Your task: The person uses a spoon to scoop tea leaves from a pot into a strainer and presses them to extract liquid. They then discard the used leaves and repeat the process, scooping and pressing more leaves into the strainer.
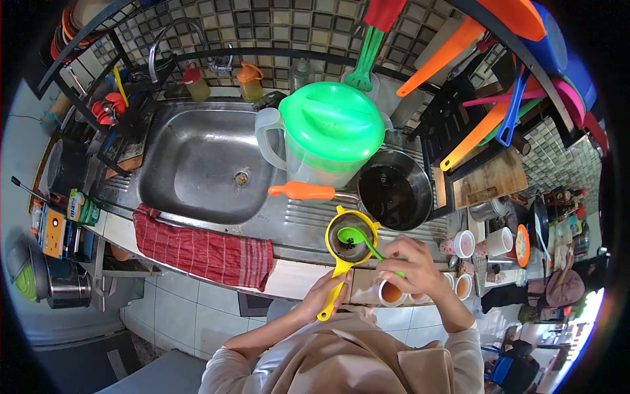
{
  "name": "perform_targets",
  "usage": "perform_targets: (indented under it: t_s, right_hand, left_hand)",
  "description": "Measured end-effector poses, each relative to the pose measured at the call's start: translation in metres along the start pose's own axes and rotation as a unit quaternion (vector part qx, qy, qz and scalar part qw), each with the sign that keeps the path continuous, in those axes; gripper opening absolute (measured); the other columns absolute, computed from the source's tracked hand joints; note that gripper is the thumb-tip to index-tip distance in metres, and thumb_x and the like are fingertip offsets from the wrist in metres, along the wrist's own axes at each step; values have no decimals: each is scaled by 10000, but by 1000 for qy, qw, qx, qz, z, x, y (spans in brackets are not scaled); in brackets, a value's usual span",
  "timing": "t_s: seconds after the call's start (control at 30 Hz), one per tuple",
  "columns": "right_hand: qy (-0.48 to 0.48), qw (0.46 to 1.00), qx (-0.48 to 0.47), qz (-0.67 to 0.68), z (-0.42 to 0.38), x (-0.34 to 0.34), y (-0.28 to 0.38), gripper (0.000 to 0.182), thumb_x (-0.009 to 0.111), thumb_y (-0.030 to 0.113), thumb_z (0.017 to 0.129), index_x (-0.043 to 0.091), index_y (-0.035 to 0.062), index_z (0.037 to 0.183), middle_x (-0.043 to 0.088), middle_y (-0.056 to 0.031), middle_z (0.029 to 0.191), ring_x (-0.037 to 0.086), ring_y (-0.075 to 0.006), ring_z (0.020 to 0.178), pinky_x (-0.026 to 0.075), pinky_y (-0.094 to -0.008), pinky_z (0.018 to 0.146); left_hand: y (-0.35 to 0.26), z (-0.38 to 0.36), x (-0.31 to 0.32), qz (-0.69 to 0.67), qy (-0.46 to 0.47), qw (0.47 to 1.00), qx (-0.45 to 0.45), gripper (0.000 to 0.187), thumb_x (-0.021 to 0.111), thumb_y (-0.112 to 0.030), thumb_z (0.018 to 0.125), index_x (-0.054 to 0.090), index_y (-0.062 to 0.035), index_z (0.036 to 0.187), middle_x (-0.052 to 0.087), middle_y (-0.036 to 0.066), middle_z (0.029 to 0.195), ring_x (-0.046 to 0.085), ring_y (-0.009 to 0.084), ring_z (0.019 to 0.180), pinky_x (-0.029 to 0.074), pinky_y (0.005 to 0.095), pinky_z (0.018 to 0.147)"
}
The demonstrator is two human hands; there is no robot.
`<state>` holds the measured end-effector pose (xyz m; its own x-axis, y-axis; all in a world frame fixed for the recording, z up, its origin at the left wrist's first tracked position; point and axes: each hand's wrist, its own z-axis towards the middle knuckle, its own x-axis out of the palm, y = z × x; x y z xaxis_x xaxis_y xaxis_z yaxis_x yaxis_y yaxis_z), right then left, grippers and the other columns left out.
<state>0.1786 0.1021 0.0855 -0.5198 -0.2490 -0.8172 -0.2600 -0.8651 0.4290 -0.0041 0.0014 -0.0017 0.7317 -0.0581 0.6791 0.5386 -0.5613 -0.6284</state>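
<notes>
My left hand (320, 295) is closed around the handle of a yellow strainer (338, 269), held over the front edge of the counter. In my right hand (410, 264) is a green spoon (371, 249), its bowl dipped inside the strainer. Dark bits lie on the spoon and in the mesh. Just behind stands a saucepan (394, 197) with dark liquid; its orange handle (302, 191) points left. Below my right hand is a white cup (392, 293) of brown liquid, with another similar cup (463, 286) to the right.
A large clear pitcher (308, 167) with a green lid stands behind the strainer. Left of it is a steel sink (197, 157), with a red cloth (203, 249) over the front edge. Orange utensils (440, 56) hang from the rack at upper right. Another person (564, 289) is at far right.
</notes>
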Motion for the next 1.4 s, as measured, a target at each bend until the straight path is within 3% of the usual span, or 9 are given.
perform_targets:
  t_s: [0.2,0.27,0.3,0.37,0.43,0.67,0.97,1.17,1.4]
  right_hand:
    - [-131,968,16,212,19,14,-24,158,490,106,784,559,-6,697,543,-103,801,516,-218,678,403,-289,587]
    - [-74,843,172,505,19,19,-31,306,450,230,788,483,2,587,460,-98,576,443,-209,551,363,-318,574]
    - [-117,839,150,510,27,29,-32,412,427,285,809,359,38,487,364,-69,452,343,-172,449,296,-302,501]
    - [-101,831,142,529,31,36,-41,457,409,305,827,323,44,462,333,-53,435,308,-164,432,267,-301,478]
    - [-81,826,139,540,37,38,-42,544,358,337,872,221,64,421,242,-19,395,227,-143,396,197,-292,435]
    - [-24,851,108,514,42,40,-47,515,334,301,895,182,79,456,208,-14,418,205,-141,406,193,-290,434]
    - [-207,837,183,472,36,60,-25,445,329,233,908,246,44,514,244,-24,461,232,-135,422,196,-281,440]
    - [-132,871,95,464,37,54,-39,476,358,229,889,225,57,466,258,-25,418,226,-142,389,196,-297,416]
    - [-3,819,76,568,54,43,-58,468,378,210,870,207,60,461,240,-30,416,212,-153,384,192,-301,415]
  left_hand:
    - [9,6,-4,-75,36,997,4,264,361,-330,892,420,-86,974,389,19,504,392,107,412,311,210,377]
    - [10,8,-3,-123,42,991,-12,259,362,-335,892,427,-98,974,402,23,519,395,112,433,302,217,394]
    - [7,9,0,-167,29,985,-41,252,384,-342,886,437,-110,969,396,12,532,384,106,439,296,215,400]
    - [6,11,-2,-211,15,975,-68,245,407,-349,881,448,-123,963,389,0,546,372,99,445,291,213,406]
    - [10,19,-11,-302,105,940,-122,245,444,-379,869,457,-143,933,345,-32,555,317,70,417,261,194,386]
    - [10,16,2,-287,59,951,-103,261,429,-410,876,437,-149,897,292,-57,550,241,33,384,206,173,353]
    - [12,16,2,-279,64,955,-83,262,415,-408,883,428,-147,907,289,-60,569,231,29,398,192,169,361]
    - [11,16,2,-278,55,955,-92,256,406,-404,888,423,-150,917,288,-59,568,234,30,401,191,168,362]
    - [10,16,3,-258,45,960,-104,262,416,-432,875,427,-172,898,285,-61,544,244,42,399,202,182,361]
